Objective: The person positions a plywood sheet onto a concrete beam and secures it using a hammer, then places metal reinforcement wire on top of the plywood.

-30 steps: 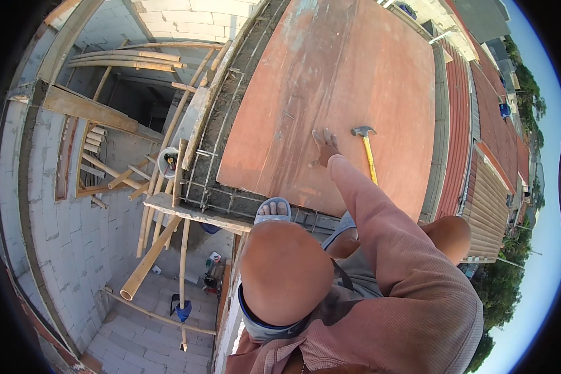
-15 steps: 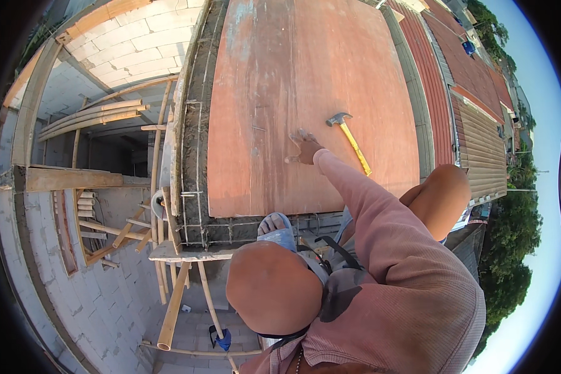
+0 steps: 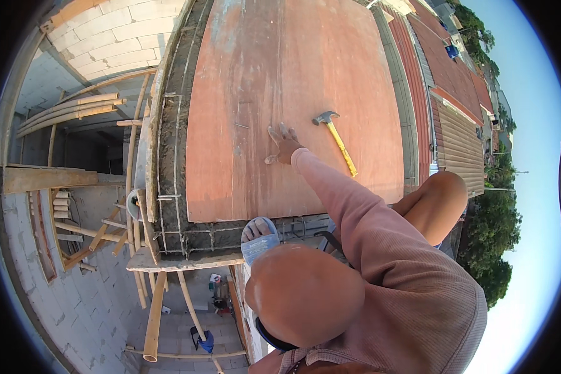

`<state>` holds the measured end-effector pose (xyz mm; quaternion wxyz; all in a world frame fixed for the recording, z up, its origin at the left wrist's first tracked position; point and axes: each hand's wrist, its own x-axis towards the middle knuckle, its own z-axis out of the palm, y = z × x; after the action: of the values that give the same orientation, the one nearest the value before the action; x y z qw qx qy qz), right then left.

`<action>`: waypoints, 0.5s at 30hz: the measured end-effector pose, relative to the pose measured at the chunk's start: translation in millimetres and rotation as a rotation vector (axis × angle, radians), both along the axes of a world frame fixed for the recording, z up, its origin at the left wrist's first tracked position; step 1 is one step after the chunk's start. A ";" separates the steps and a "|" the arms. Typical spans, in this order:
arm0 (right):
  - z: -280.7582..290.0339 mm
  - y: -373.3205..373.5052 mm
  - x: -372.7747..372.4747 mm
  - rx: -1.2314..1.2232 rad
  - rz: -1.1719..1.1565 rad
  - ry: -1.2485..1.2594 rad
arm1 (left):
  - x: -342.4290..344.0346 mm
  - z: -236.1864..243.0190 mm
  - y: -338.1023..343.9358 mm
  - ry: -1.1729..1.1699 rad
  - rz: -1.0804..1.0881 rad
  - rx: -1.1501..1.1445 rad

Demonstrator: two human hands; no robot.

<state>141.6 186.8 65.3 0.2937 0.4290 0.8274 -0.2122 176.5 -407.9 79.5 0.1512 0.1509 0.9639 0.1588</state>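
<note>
My right hand point(image 3: 283, 144) lies palm down on a large reddish plywood sheet point(image 3: 330, 68), its fingers spread and nothing in them. The arm, in a dusty pink sleeve, reaches in from the lower right. To the right of the hand a claw hammer point(image 3: 336, 142) rests on the sheet, its handle yellow and its head dark. A thin, nail-like piece point(image 3: 241, 125) lies left of my fingertips. My left hand is out of sight.
Reinforcing bars point(image 3: 212, 235) run in a trough along the sheet's left and near edges. My foot in a blue sandal point(image 3: 260, 240) is at the near edge. Below left is a drop with bamboo poles point(image 3: 156, 318) and block walls. Corrugated roofs point(image 3: 456, 140) lie to the right.
The whole view has shifted, so the sheet and hammer appear farther left. My right hand stays on the same area, fingers more visibly spread. My near knee has moved right, showing more of the sandal.
</note>
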 end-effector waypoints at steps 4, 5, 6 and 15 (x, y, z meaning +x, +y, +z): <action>5.8 22.0 21.1 -0.055 -0.037 0.039 | -11.3 -8.3 2.3 0.031 -0.030 -0.009; 8.7 26.8 25.8 -0.113 -0.034 0.072 | -15.1 -9.5 2.8 0.037 -0.034 -0.018; 10.7 30.7 30.0 -0.172 -0.027 0.105 | -18.5 -11.0 2.7 0.040 -0.036 -0.023; 19.4 0.5 34.2 -0.012 0.045 0.063 | -42.3 -3.9 -23.7 0.096 -0.005 -0.078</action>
<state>175.8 187.3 84.7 0.2749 0.4017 0.8444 -0.2237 134.2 -431.7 75.6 0.1110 0.1548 0.9751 0.1131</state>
